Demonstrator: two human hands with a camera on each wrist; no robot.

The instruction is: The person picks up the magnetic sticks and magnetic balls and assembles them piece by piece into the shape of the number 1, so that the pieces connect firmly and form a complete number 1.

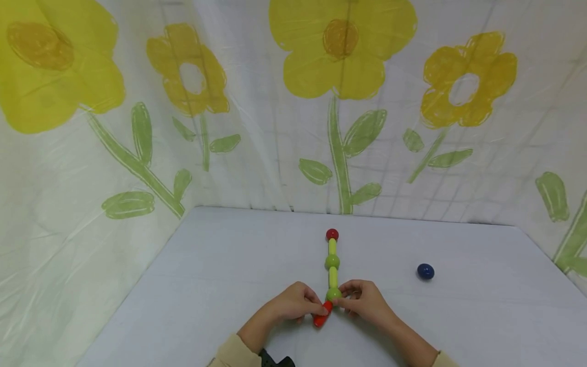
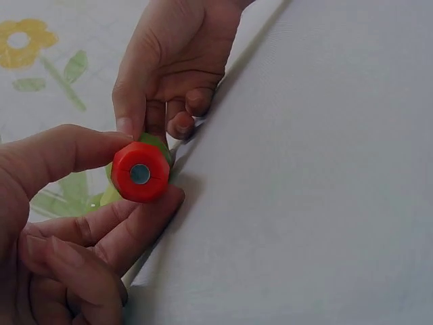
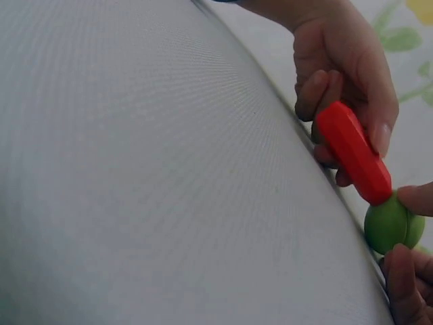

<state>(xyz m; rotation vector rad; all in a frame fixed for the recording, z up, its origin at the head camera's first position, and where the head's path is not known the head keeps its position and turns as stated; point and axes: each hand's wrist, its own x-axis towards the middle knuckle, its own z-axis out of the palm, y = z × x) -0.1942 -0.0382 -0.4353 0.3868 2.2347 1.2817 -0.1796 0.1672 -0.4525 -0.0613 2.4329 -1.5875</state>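
Observation:
A straight chain of toy pieces lies on the table: a red ball [image 1: 332,234], a yellow-green rod [image 1: 332,246], a green ball [image 1: 332,261], another rod [image 1: 333,278] and a nearer green ball [image 1: 334,294]. My left hand [image 1: 295,302] pinches a red faceted rod [image 3: 354,153] between thumb and fingers. One end of that rod meets the nearer green ball, slanting to the left of the chain. The rod's free end shows a round metallic disc in the left wrist view. With thumb and fingers my right hand [image 1: 367,302] holds the nearer green ball.
A dark blue ball [image 1: 425,271] lies alone on the right side of the white table [image 1: 220,255]. Behind and beside the table hangs a white curtain [image 1: 257,153] painted with yellow flowers.

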